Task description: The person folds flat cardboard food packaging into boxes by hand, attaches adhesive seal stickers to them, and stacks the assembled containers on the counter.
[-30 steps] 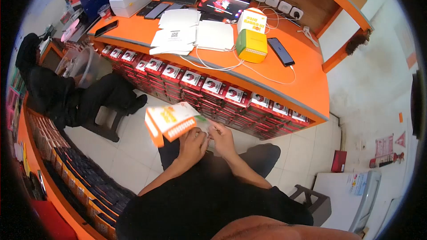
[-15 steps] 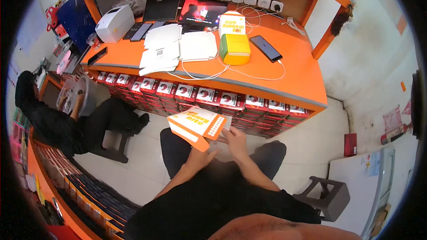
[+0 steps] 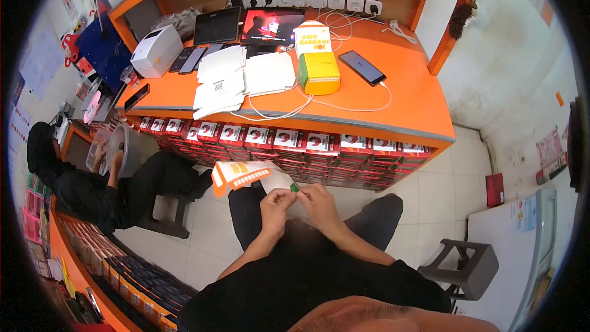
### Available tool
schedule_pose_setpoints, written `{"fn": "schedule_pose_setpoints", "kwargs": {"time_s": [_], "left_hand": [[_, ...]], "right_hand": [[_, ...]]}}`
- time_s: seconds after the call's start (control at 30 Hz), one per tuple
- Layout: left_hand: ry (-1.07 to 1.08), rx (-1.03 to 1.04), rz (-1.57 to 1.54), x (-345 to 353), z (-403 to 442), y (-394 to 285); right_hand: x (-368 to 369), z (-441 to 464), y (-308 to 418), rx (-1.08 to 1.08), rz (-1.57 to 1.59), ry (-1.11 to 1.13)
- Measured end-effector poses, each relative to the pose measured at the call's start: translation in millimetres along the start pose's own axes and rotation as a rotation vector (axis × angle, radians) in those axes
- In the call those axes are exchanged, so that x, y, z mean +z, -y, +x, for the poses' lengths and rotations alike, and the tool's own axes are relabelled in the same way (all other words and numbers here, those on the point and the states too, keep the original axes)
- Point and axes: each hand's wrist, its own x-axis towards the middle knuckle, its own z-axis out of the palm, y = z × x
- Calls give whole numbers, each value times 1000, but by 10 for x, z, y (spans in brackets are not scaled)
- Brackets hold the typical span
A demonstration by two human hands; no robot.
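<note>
A partly folded orange-and-white printed carton is held over my lap, its printed end pointing left and its plain white side toward me. My left hand pinches the carton's near edge, fingers closed. Right beside it, my right hand closes its fingertips on a small green tab at the carton's right end. The two hands almost meet there. How the carton's lower folds lie is hidden by my fingers.
On the orange desk ahead are white flattened cartons, a yellow-and-green box, a phone on a cable and a label printer. Red boxes fill the shelf below. A co-worker sits left; a stool stands right.
The carton has turned and moved left, so its printed face now points away and its plain side shows. Both hands have come together at its right end, where the green tab is visible.
</note>
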Motion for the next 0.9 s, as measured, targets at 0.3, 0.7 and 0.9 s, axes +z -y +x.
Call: {"fn": "schedule_pose_setpoints", "kwargs": {"time_s": [0.3, 0.7, 0.9], "left_hand": [[21, 51, -14, -42, -10, 133], [38, 62, 12, 30, -45, 180], [66, -16, -113, -18, -38, 182]], "right_hand": [[-39, 60, -89, 160, 407, 31], [-102, 67, -133, 401, 586, 72], [-106, 65, -149, 448, 621, 80]]}}
